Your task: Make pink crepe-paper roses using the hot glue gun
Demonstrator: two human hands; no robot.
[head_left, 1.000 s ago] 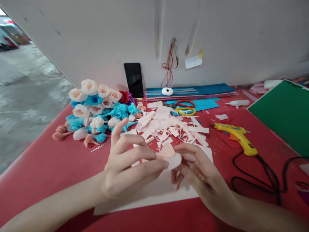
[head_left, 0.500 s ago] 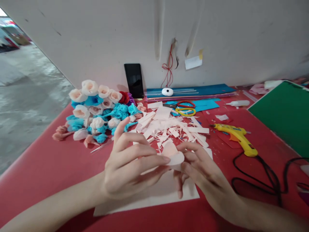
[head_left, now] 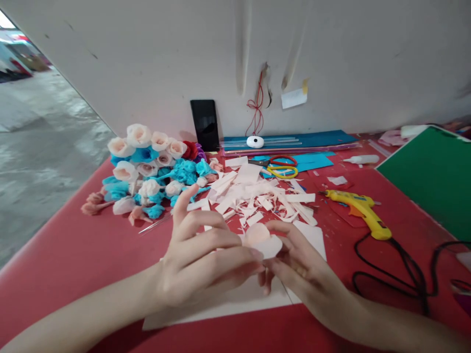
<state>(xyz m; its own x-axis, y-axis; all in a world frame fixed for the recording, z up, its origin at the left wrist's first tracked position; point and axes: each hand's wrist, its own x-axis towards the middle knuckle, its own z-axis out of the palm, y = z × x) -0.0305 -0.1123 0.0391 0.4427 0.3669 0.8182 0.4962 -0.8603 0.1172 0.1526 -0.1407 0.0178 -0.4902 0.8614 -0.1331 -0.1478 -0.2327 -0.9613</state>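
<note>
Both my hands meet over the red table (head_left: 73, 255), pinching a small pale pink paper petal (head_left: 263, 240) between them. My left hand (head_left: 202, 260) grips its left edge with thumb and fingertips, the index finger raised. My right hand (head_left: 298, 264) holds the right side from below, fingers curled. Under my hands lies a pale pink paper sheet (head_left: 235, 299). Just beyond sits a heap of pink paper scraps (head_left: 257, 193).
A pile of pink and blue paper flowers (head_left: 150, 169) lies at the left. A yellow glue gun (head_left: 362, 211) with a black cord (head_left: 405, 274) lies at the right, beside a green board (head_left: 437, 176). Scissors (head_left: 281, 165), a black phone (head_left: 205, 125) and blue sheets (head_left: 294, 139) sit by the wall.
My hands have drawn closer together on the petal, and my right fingers have curled in under it. The view has shifted slightly.
</note>
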